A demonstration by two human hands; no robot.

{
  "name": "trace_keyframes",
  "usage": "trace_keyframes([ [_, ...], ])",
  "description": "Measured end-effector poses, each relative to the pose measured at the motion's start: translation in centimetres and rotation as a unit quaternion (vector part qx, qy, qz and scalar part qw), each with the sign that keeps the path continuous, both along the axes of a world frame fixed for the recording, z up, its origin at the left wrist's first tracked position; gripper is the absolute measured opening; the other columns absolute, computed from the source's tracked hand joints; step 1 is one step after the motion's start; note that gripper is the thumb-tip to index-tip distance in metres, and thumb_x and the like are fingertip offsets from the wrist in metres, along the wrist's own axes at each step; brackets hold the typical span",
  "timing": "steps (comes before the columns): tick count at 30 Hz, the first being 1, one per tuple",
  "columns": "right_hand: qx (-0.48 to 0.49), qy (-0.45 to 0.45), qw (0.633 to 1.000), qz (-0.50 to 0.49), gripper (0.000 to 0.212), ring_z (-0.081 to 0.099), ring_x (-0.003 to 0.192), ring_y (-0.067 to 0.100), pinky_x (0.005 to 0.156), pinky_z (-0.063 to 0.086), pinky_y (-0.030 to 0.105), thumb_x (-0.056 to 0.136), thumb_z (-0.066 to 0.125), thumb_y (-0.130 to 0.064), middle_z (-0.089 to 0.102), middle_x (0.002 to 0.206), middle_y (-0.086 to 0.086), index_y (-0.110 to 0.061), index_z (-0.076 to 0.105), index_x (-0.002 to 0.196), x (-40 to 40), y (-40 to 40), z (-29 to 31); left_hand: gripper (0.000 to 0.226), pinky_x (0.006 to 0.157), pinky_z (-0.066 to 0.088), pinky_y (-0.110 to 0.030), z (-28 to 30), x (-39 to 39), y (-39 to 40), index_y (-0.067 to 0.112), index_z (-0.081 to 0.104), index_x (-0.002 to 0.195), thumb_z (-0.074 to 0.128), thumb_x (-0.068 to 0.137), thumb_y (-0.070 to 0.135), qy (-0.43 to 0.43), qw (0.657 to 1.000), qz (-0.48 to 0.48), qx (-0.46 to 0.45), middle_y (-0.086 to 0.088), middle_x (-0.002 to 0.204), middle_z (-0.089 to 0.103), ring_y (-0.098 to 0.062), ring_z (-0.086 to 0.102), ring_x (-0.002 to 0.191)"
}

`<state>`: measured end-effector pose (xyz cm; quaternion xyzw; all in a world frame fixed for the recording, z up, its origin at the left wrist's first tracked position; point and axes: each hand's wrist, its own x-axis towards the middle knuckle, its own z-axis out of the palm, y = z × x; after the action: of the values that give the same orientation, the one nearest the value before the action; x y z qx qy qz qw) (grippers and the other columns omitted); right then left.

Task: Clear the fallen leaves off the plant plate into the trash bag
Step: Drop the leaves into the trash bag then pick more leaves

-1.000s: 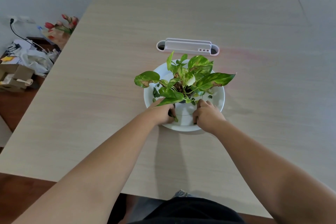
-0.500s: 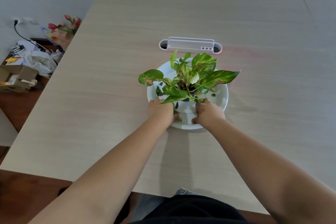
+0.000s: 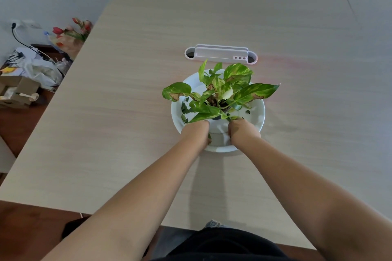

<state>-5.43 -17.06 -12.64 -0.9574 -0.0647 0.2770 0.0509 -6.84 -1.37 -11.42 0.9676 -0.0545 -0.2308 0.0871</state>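
Note:
A white round plant plate (image 3: 258, 110) sits mid-table with a white plant pot (image 3: 219, 131) of green and yellow leaves on it. Small dark fallen leaves (image 3: 184, 110) lie on the plate's left side, and a few more fallen leaves (image 3: 247, 111) lie on its right. My left hand (image 3: 196, 133) presses against the pot's left side and my right hand (image 3: 241, 131) against its right side, fingers curled around it. The fingertips are hidden under the foliage. One green leaf bit (image 3: 209, 136) shows beside my left fingers.
A white slotted desk holder (image 3: 220, 57) lies just behind the plate. Off the table's left edge, lower down, are a white plastic bag (image 3: 42, 72), a cardboard box (image 3: 17, 93), a bunch of tulips (image 3: 72, 32) and a black cable (image 3: 19, 40).
Both hands have slid a little further in and closed against the pot's sides. The plate and the loose leaves have not moved.

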Motion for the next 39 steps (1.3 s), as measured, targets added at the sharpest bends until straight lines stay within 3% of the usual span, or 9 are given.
trace_keyframes([
  [3, -0.023, -0.004, 1.000, 0.000, 0.024, 0.058, 0.092, 0.027, 0.066, 0.044, 0.030, 0.079, 0.049, 0.010, 0.045, 0.086, 0.003, -0.009, 0.050, 0.065, -0.2, -0.1, 0.5, 0.017, 0.068, 0.040, -0.033, -0.4, 0.0, 0.2, 0.010, 0.061, 0.102, 0.065, 0.087, 0.018, 0.011, 1.000, 0.000, 0.002, -0.008, 0.093, 0.060, -0.030, 0.063, 0.097],
  [8, -0.023, -0.001, 1.000, 0.008, 0.036, 0.049, 0.080, 0.025, 0.066, 0.041, 0.030, 0.079, 0.047, 0.012, 0.036, 0.064, -0.001, -0.013, 0.036, 0.056, -0.2, -0.3, 0.5, 0.020, 0.074, 0.041, -0.034, -0.4, 0.0, 0.5, 0.007, 0.065, 0.107, 0.055, 0.090, 0.011, 0.013, 0.999, 0.013, -0.026, -0.011, 0.101, 0.062, -0.029, 0.060, 0.099],
  [13, 0.015, -0.020, 0.999, 0.033, 0.025, 0.062, 0.101, 0.027, 0.074, 0.048, 0.028, 0.085, 0.051, 0.000, 0.068, 0.102, 0.005, -0.007, 0.071, 0.097, -0.1, -0.7, 1.2, 0.020, 0.068, 0.036, -0.029, -0.4, -0.1, 0.9, 0.009, 0.067, 0.102, 0.053, 0.087, 0.007, -0.018, 0.998, 0.007, -0.051, -0.007, 0.092, 0.060, -0.028, 0.057, 0.091],
  [18, 0.181, -0.036, 0.973, -0.137, 0.007, 0.060, 0.082, 0.020, 0.069, 0.048, 0.025, 0.075, 0.068, -0.006, 0.066, 0.078, -0.002, -0.010, 0.073, 0.078, 0.2, -1.8, 1.5, 0.012, 0.071, 0.036, -0.024, 0.0, -0.2, 1.6, 0.009, 0.067, 0.092, 0.061, 0.082, 0.011, -0.063, 0.986, 0.069, -0.141, -0.005, 0.099, 0.067, -0.023, 0.057, 0.100],
  [22, 0.318, -0.026, 0.903, -0.287, 0.017, 0.051, 0.063, 0.016, 0.059, 0.044, 0.022, 0.075, 0.067, -0.005, 0.056, 0.062, -0.003, -0.013, 0.060, 0.062, 0.2, -2.9, 2.6, 0.012, 0.073, 0.051, -0.032, 0.8, -0.4, 1.8, 0.004, 0.070, 0.083, 0.067, 0.074, 0.011, -0.077, 0.949, 0.195, -0.234, -0.008, 0.088, 0.072, -0.022, 0.064, 0.085],
  [24, 0.348, -0.018, 0.867, -0.357, 0.016, 0.058, 0.066, 0.018, 0.066, 0.054, 0.029, 0.069, 0.069, -0.008, 0.064, 0.066, 0.000, -0.017, 0.062, 0.059, 0.4, -3.6, 2.6, 0.010, 0.071, 0.047, -0.028, 1.4, -0.8, 1.7, -0.001, 0.069, 0.078, 0.067, 0.072, 0.007, -0.082, 0.932, 0.223, -0.274, -0.010, 0.082, 0.072, -0.017, 0.061, 0.075],
  [29, 0.447, 0.025, 0.792, -0.415, 0.016, 0.062, 0.072, 0.022, 0.086, 0.056, 0.038, 0.066, 0.073, 0.002, 0.066, 0.068, 0.007, -0.011, 0.064, 0.062, -0.2, -3.8, 3.1, 0.008, 0.070, 0.058, -0.031, 1.8, -2.4, 2.1, 0.008, 0.072, 0.070, 0.076, 0.069, 0.001, -0.026, 0.818, 0.371, -0.438, 0.002, 0.067, 0.068, -0.017, 0.064, 0.069],
  [33, 0.521, 0.081, 0.743, -0.412, 0.022, 0.060, 0.067, 0.022, 0.071, 0.054, 0.028, 0.073, 0.072, 0.011, 0.062, 0.071, 0.009, -0.007, 0.061, 0.067, -1.5, -2.2, 3.7, 0.015, 0.057, 0.054, -0.018, 2.1, -3.9, 2.4, 0.009, 0.068, 0.074, 0.079, 0.074, -0.001, 0.011, 0.732, 0.438, -0.522, -0.005, 0.078, 0.068, -0.016, 0.066, 0.071],
  [39, 0.556, 0.150, 0.736, -0.356, 0.019, 0.060, 0.066, 0.019, 0.056, 0.053, 0.016, 0.074, 0.070, 0.013, 0.062, 0.074, 0.009, -0.004, 0.063, 0.069, -3.7, 2.6, 4.7, 0.014, 0.054, 0.055, -0.017, 3.1, -6.6, 5.1, 0.006, 0.067, 0.075, 0.076, 0.075, -0.005, -0.010, 0.610, 0.526, -0.593, -0.007, 0.075, 0.070, -0.009, 0.069, 0.058],
])
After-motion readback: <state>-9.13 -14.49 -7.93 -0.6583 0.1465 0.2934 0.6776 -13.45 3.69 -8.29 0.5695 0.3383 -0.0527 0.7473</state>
